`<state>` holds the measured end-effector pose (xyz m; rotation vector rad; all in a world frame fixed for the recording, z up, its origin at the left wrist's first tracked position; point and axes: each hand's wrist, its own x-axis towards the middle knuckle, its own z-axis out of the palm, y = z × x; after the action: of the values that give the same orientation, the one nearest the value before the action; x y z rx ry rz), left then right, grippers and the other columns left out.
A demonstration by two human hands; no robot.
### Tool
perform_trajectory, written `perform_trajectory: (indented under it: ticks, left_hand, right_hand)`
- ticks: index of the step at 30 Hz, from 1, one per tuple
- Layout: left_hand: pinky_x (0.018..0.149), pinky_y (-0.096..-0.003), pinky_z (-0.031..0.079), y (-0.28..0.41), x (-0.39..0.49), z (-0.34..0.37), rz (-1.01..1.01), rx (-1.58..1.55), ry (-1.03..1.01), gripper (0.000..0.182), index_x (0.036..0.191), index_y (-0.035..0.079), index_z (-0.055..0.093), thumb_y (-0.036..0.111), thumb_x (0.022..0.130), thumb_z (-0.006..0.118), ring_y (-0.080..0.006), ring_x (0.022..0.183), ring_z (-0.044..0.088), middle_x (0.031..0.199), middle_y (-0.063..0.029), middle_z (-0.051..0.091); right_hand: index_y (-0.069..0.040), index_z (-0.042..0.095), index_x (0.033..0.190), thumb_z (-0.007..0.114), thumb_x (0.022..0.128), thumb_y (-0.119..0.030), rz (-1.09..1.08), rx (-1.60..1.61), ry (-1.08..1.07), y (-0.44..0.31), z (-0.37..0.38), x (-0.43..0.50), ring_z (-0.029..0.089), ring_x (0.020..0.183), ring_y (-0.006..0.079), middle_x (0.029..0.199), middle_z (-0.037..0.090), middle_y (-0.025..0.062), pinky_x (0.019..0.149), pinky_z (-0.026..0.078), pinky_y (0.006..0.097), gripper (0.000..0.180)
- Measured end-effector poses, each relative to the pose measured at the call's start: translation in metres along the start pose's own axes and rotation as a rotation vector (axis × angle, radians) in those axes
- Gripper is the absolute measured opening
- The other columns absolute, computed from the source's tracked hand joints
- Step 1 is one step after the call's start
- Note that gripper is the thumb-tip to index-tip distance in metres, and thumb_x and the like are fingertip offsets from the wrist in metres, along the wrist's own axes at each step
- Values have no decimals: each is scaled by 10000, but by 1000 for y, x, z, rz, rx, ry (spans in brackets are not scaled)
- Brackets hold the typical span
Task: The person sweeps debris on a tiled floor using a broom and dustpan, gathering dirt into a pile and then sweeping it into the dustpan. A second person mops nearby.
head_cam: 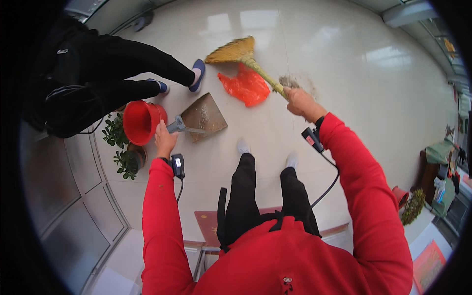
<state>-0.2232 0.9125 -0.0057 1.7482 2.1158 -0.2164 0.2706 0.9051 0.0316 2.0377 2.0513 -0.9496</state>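
My right hand [304, 105] grips the pale stick of a straw broom [230, 51], whose bristles fan out at the upper middle. A crumpled red plastic bag [246, 87] lies on the floor, partly under the broom's neck. Beyond my right hand, a small heap of grey dirt [290, 82] spreads over the tiles. My left hand [165, 139] is closed around the grey handle of a dustpan [202, 116]. Pale bits of debris lie in its pan. Close by my left hand is a red bucket [138, 121], tipped towards me.
Another person in black trousers [136, 55] and blue shoes [198, 73] stands at the upper left. Potted plants [127, 162] sit beside a frosted-glass door [59, 166]. A red-brown mat [206, 225] lies behind my feet. Cluttered furniture [435, 166] stands at the right.
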Motion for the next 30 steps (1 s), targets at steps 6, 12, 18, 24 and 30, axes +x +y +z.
perform_trajectory:
  ticks: [6, 12, 18, 24, 30]
  left_hand:
    - [1000, -488, 328, 13, 29, 24, -374, -155, 79, 780, 1349, 81, 351, 315, 703, 720, -373, 1227, 406, 1322, -183, 436]
    - [955, -472, 359, 8, 31, 51, 43, 127, -36, 633, 1206, 61, 496, 359, 692, 715, -310, 1175, 474, 1227, -176, 524]
    - [803, -401, 450, 15, 47, 50, 39, -6, -202, 462, 927, 13, 577, 360, 668, 738, -294, 885, 603, 926, -170, 627]
    - [675, -351, 462, 37, 7, 67, 33, -263, -214, 366, 796, -2, 534, 288, 668, 717, -220, 711, 582, 761, -138, 611]
    - [655, -349, 466, 69, -55, 99, 56, -324, -216, 371, 807, -11, 524, 283, 673, 705, -226, 670, 576, 730, -143, 601]
  right_hand:
    - [-48, 505, 1115, 496, 729, -20, -12, -130, -165, 16, -15, -73, 605, 812, 382, 837, 627, 206, 682, 488, 463, 387]
    - [-53, 468, 1260, 549, 686, -15, 243, 258, -212, 43, -16, -177, 588, 849, 417, 876, 602, 274, 738, 476, 449, 581]
    - [-9, 381, 1335, 629, 716, -57, 379, 353, 69, 76, 31, -229, 604, 687, 263, 813, 601, 195, 680, 501, 342, 669]
    - [33, 459, 1133, 609, 760, -76, 520, 692, 114, 139, 45, -186, 550, 480, 203, 689, 546, 158, 461, 478, 341, 417]
    - [40, 425, 1059, 588, 786, -78, 584, 711, -76, 171, 82, -234, 558, 453, 220, 640, 541, 154, 430, 484, 346, 339]
